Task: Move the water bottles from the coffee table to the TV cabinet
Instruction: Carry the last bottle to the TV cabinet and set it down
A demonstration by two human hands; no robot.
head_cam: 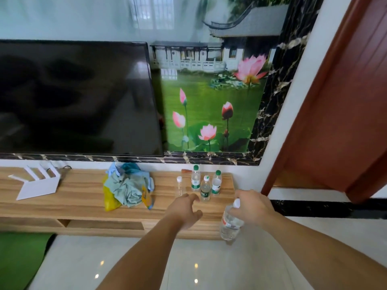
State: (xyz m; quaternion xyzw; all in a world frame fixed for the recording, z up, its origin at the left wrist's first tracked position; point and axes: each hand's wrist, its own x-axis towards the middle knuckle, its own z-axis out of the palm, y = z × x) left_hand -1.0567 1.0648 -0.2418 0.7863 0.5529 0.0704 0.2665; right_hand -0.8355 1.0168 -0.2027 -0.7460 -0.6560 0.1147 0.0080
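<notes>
Nearby, cloth heap (127, 186) beside four bottles (205, 188).

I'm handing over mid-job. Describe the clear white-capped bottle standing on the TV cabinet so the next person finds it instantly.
Start at the wooden TV cabinet under the television and go to its right end, where four bottles stand. The white-capped bottle is the leftmost one, just beyond the open left hand. Unlike the three green-capped bottles, it is clear, with no label visible.
</notes>
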